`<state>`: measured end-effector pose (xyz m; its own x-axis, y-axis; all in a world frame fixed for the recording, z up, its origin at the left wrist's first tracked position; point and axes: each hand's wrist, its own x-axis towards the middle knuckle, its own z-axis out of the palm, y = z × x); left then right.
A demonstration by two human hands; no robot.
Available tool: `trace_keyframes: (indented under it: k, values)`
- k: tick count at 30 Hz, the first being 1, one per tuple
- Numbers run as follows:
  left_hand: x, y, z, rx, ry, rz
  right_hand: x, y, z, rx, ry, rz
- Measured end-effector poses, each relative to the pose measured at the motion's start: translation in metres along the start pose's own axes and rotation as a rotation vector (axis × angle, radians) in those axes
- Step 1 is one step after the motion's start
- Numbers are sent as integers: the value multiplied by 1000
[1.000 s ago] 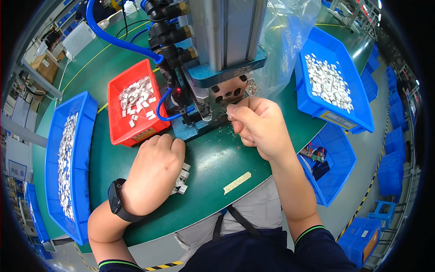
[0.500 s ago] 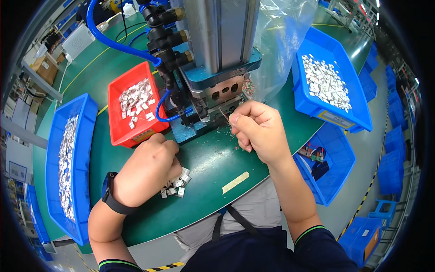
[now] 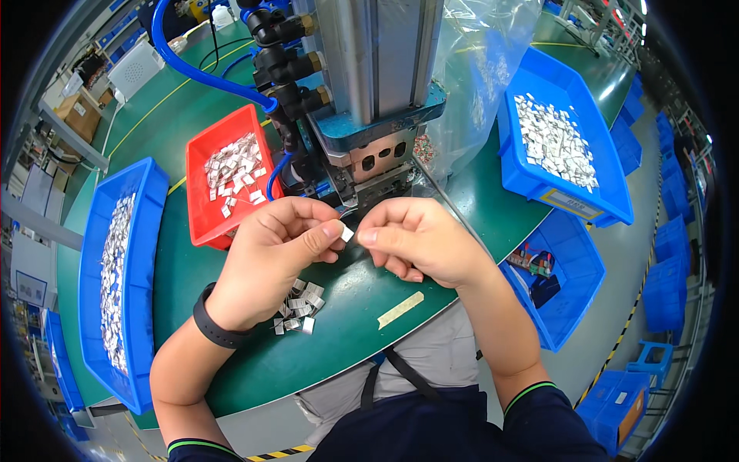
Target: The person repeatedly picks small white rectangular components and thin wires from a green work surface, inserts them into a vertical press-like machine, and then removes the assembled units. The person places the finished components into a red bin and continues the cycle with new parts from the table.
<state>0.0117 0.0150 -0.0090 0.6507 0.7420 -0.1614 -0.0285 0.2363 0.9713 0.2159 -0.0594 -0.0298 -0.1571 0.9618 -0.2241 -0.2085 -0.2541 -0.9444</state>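
My left hand (image 3: 269, 258) and my right hand (image 3: 419, 242) meet above the green table (image 3: 346, 331), in front of a grey pneumatic press (image 3: 369, 100). A small silvery metal piece (image 3: 347, 232) sits between the left thumb and forefinger, and the right thumb and forefinger touch it from the other side. Which hand bears it I cannot tell for sure; the left pinches it plainly. Under my left hand lies a little heap of the same metal pieces (image 3: 299, 312). A black band is on my left wrist.
A red bin (image 3: 202, 208) with metal pieces stands left of the press. Long blue bin (image 3: 142, 254) at far left and blue bin (image 3: 570, 196) at right hold many pieces. Lower blue bin (image 3: 573, 300) holds odds. Tape strip (image 3: 400, 309) on table. Clear plastic bag behind press.
My left hand rose from the heap on the table with a piece and came to the middle. My right hand drew back from the press to meet it.
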Motion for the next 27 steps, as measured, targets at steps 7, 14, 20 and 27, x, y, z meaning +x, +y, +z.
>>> trace_keyframes:
  k: [7,14,20,27]
  values:
    - [-1,-10,7,-102,-16,2,6,12,3,-66,-44,-109]
    - [-6,-2,16,-82,-5,-95,3,9,2,-55,-2,-193]
    - [-4,-9,12,-71,16,-88,1,12,4,-89,2,-303]
    - [-18,-4,16,315,1,79,2,7,-4,305,229,-225]
